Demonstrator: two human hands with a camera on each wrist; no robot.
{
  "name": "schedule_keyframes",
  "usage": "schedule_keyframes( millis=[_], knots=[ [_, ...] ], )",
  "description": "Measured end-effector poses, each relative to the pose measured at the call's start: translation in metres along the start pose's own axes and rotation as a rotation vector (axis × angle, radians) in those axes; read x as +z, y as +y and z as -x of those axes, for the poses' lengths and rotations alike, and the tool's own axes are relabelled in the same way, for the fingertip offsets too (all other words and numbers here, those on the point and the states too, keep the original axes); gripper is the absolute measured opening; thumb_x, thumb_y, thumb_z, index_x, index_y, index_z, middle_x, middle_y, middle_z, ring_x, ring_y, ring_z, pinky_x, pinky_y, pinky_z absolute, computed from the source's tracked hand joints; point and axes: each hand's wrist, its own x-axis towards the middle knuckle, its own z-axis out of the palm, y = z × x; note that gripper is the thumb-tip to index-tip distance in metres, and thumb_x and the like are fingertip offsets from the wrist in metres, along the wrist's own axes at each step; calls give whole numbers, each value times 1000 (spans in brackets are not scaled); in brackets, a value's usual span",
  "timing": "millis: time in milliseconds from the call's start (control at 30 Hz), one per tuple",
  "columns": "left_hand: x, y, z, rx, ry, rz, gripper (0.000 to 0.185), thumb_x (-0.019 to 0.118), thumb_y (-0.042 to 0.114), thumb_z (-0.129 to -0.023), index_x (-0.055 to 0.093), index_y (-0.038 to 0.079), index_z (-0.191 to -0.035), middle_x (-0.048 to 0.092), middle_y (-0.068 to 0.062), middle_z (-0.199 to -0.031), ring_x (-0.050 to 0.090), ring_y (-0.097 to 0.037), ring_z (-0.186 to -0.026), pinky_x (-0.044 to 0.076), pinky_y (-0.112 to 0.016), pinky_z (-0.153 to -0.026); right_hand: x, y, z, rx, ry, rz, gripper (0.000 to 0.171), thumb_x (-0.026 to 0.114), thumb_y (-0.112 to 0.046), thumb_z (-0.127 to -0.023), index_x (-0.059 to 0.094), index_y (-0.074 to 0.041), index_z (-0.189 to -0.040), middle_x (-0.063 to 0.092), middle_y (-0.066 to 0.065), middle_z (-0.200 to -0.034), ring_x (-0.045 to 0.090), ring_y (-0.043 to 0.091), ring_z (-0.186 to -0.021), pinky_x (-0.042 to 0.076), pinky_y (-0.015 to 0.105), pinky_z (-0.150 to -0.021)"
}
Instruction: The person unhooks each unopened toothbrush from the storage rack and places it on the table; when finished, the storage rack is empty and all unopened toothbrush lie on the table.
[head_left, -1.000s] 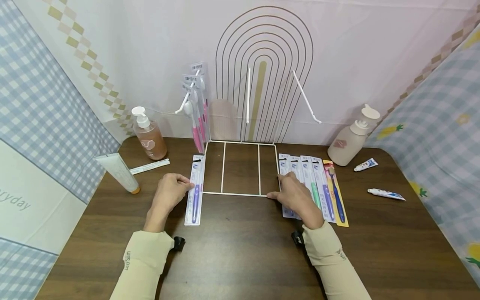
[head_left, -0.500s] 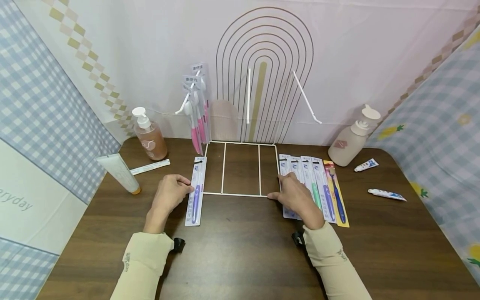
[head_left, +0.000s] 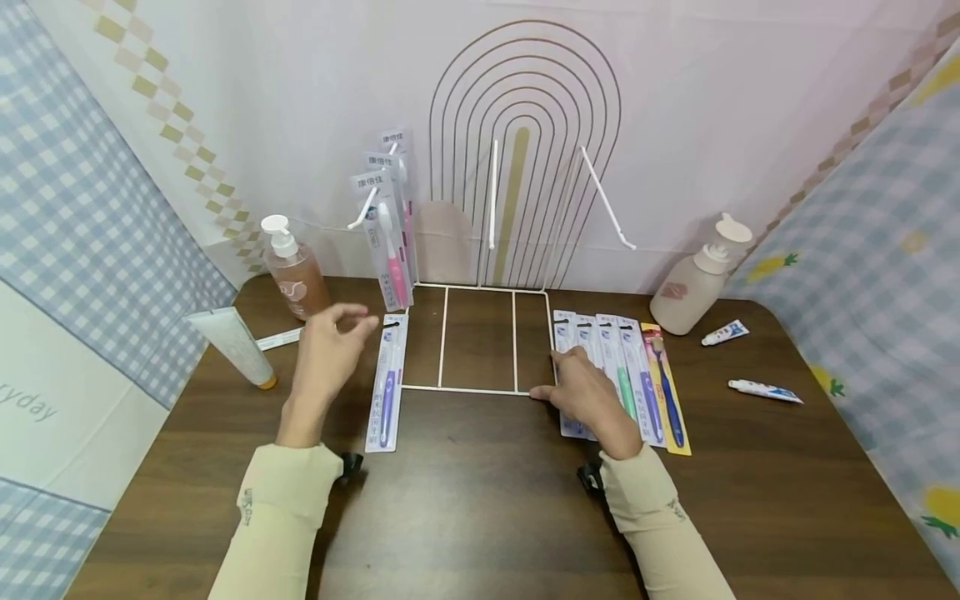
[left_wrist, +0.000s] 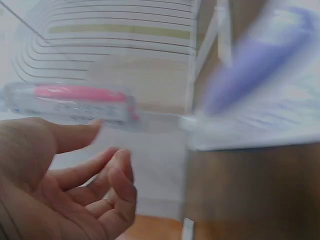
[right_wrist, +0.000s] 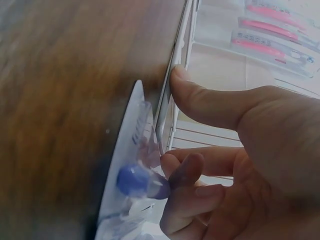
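My left hand (head_left: pixel 330 346) is raised over the table left of the hook rack, holding nothing, with a gap between thumb and bent fingers. Beside it lies a packaged purple toothbrush (head_left: pixel 387 400). Several packaged pink toothbrushes (head_left: pixel 393 267) hang on the rack's left hook (head_left: pixel 362 208), just beyond that hand. My right hand (head_left: pixel 585 392) rests at the near right corner of the white wire rack (head_left: pixel 480 390); thumb and forefinger touch the wire in the right wrist view. Its other fingers bend over packaged toothbrushes (head_left: pixel 628 392), partly hiding them. The left wrist view is blurred.
Two bare hooks (head_left: pixel 492 196) jut from the rack's back. An amber pump bottle (head_left: pixel 297 283) and a white tube (head_left: pixel 232 346) stand at left. A cream pump bottle (head_left: pixel 686 287), a yellow-backed toothbrush pack (head_left: pixel 667 400) and small toothpaste tubes (head_left: pixel 765 390) are at right.
My left hand has left the purple toothbrush pack and risen up and left. The front hanging pink toothbrush pack has turned from nearly edge-on to face forward. My right hand stays at the rack corner.
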Motion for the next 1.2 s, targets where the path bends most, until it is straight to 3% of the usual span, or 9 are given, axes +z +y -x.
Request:
schedule_keyframes(
  millis=[67, 200, 367, 467, 533, 700, 1033, 1200],
  knots=[
    [-5, 23, -4, 30, 56, 70, 39, 77, 23, -110, 77, -1, -141, 82, -24, -135, 78, -27, -101, 56, -23, -84, 1, 1, 0, 8, -6, -10, 96, 92, -51, -96, 54, 0, -168, 61, 27, -148, 57, 22, -70, 46, 38, -58],
    [-11, 50, -20, 88, 180, 210, 37, 78, 16, -109, 77, 0, -142, 81, -19, -140, 66, 0, -78, 49, -11, -67, -10, -14, 11, 14, -23, -31, 92, 92, -45, -98, 54, 3, -167, 60, 30, -148, 57, 23, -69, 45, 37, -58],
    [-15, 68, -31, 161, 252, 247, 26, 80, 16, -107, 84, 3, -129, 84, -13, -124, 56, 3, -65, 41, -14, -57, -21, -26, 21, 7, -22, -21, 89, 91, -43, -99, 56, 7, -164, 60, 33, -147, 60, 27, -76, 47, 37, -62],
    [-15, 73, -34, 172, 253, 244, 19, 80, 16, -107, 86, 3, -120, 82, -7, -104, 56, 2, -65, 43, -15, -57, -28, -33, 24, 22, -35, -19, 88, 91, -40, -100, 55, 6, -165, 60, 32, -149, 63, 29, -81, 50, 38, -65],
    [-14, 74, -35, 171, 243, 251, 17, 80, 15, -106, 87, 2, -116, 77, 4, -93, 58, 1, -65, 44, -15, -58, -21, -26, 17, 16, -22, -10, 89, 91, -43, -99, 56, 6, -164, 60, 32, -147, 62, 29, -79, 49, 39, -64],
    [-9, 76, -35, 168, 199, 285, 19, 82, 16, -105, 86, -1, -112, 69, 26, -85, 60, 2, -64, 46, -15, -59, -9, -12, 6, 16, -17, -4, 94, 91, -49, -98, 54, 3, -167, 59, 32, -149, 60, 26, -76, 49, 39, -62],
    [-3, 83, -33, 172, 230, 275, 18, 81, 15, -105, 85, -1, -113, 66, 24, -75, 55, 3, -62, 43, -16, -57, -2, -5, 2, 23, -15, -13, 94, 92, -49, -97, 54, 2, -167, 60, 30, -149, 60, 26, -76, 48, 40, -61],
    [-1, 91, -29, 195, 236, 262, 17, 82, 14, -105, 86, -1, -112, 72, 10, -79, 55, 2, -63, 42, -16, -59, -4, -7, 5, 11, 0, -21, 95, 92, -49, -97, 54, 1, -167, 61, 28, -147, 58, 23, -72, 47, 39, -60]
  ],
)
